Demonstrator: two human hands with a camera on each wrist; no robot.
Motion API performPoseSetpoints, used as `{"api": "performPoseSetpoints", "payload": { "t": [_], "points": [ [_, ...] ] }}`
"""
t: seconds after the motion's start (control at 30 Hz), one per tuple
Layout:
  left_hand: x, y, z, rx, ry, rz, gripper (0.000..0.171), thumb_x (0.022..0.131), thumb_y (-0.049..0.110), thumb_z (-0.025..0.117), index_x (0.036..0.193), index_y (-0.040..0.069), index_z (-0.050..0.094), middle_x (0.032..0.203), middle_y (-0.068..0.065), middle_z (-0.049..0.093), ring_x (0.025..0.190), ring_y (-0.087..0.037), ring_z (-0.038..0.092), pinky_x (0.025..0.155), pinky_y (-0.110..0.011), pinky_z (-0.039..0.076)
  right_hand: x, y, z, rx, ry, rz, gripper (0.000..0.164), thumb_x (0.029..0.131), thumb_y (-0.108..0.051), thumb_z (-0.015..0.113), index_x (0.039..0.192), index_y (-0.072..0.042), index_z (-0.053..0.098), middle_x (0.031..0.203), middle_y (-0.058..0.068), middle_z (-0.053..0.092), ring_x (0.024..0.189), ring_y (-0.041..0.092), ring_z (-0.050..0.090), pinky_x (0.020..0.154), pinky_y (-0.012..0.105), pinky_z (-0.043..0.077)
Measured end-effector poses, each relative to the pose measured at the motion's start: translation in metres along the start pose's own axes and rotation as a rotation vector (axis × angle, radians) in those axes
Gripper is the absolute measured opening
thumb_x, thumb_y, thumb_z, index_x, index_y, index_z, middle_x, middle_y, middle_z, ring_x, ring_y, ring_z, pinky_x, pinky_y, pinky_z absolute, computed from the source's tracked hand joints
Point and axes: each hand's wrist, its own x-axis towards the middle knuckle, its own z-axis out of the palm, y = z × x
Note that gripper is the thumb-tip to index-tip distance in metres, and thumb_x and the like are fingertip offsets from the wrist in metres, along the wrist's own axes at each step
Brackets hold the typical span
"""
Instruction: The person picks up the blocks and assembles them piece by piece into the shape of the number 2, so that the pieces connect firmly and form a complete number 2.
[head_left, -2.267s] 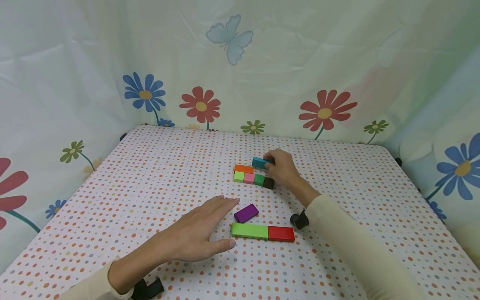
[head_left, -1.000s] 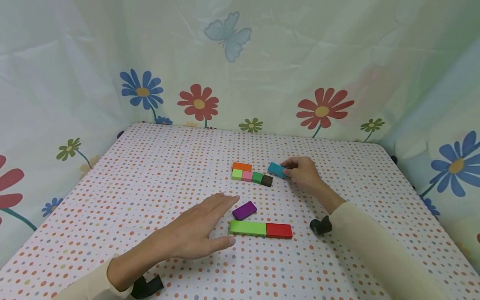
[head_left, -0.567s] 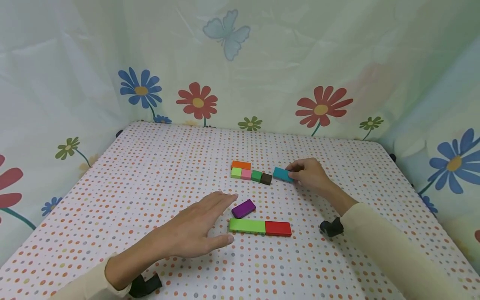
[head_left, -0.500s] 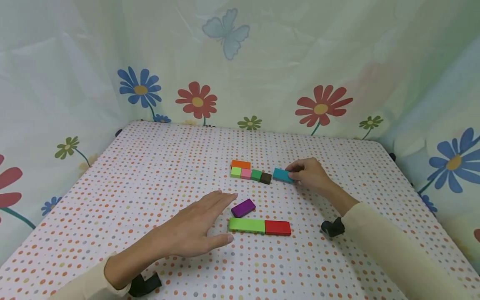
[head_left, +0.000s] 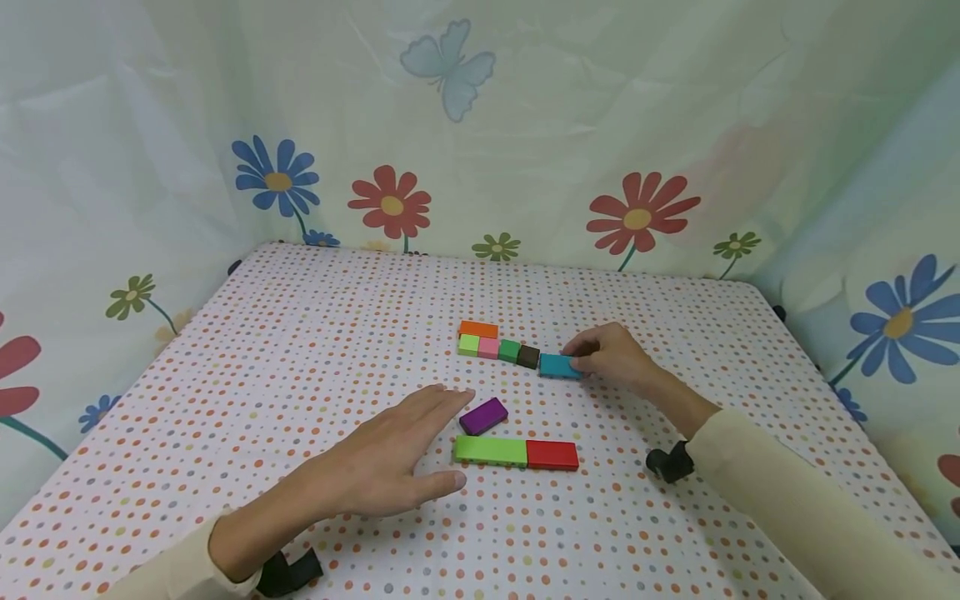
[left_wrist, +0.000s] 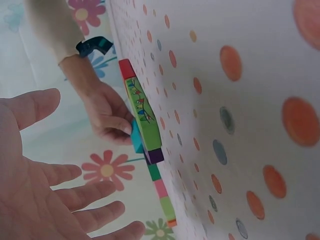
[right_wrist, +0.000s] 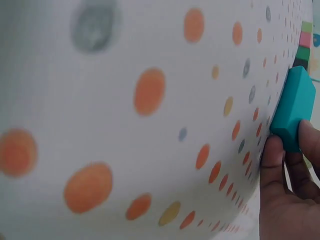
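My right hand (head_left: 611, 354) pinches the right end of a teal block (head_left: 557, 366), thumb on its near side, as the right wrist view also shows. The block's left end lies close beside a dark brown cube (head_left: 528, 357). A green cube (head_left: 508, 351), a pink cube (head_left: 488, 347) and a light green cube (head_left: 468, 344) continue that row leftward. An orange block (head_left: 478, 329) sits behind the row's left end. My left hand (head_left: 390, 458) holds nothing, its fingers extended and thumb spread, left of a purple block (head_left: 483, 416).
Nearer me, a long lime green block (head_left: 491, 451) lies end to end with a red block (head_left: 552, 455). In the left wrist view, the lime block's side bears a printed bunting pattern. All rest on a dotted tablecloth (head_left: 337, 317), with a flowered curtain (head_left: 525, 108) behind it.
The teal block was carried from behind the cube row to the row's right end, then nearer me and turned in line. The left hand has hardly moved; the view shifted slightly.
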Motion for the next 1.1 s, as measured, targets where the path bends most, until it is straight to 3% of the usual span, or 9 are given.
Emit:
{"api": "performPoseSetpoints", "payload": {
  "t": [0.6, 0.83, 1.1],
  "points": [
    [0.001, 0.003, -0.001, 0.017, 0.003, 0.001, 0.083, 0.095, 0.057, 0.060, 0.163, 0.033, 0.019, 0.164, 0.005, 0.028, 0.152, -0.018, 0.023, 0.117, -0.052, 0.033, -0.004, -0.022, 0.016, -0.017, -0.093, -0.092, 0.017, 0.092, 0.001, 0.067, 0.105, -0.003, 0.078, 0.108, 0.012, 0.073, 0.097, 0.027, 0.060, 0.085, 0.037, 0.053],
    [0.001, 0.002, -0.001, 0.013, 0.007, 0.007, 0.083, 0.095, 0.057, 0.060, 0.163, 0.033, 0.019, 0.164, 0.005, 0.029, 0.152, -0.017, 0.023, 0.117, -0.051, 0.033, -0.005, -0.031, 0.020, -0.042, -0.122, -0.156, 0.018, 0.092, 0.002, 0.066, 0.102, -0.005, 0.080, 0.110, 0.012, 0.073, 0.106, 0.031, 0.060, 0.094, 0.047, 0.052],
    [-0.001, 0.002, -0.002, 0.015, 0.005, 0.004, 0.083, 0.095, 0.058, 0.060, 0.163, 0.030, 0.020, 0.164, 0.005, 0.029, 0.152, -0.017, 0.024, 0.116, -0.051, 0.034, -0.006, -0.038, 0.028, -0.095, -0.147, -0.191, 0.018, 0.092, 0.001, 0.067, 0.101, -0.007, 0.081, 0.108, 0.008, 0.073, 0.109, 0.030, 0.059, 0.097, 0.049, 0.049]
  ]
}}
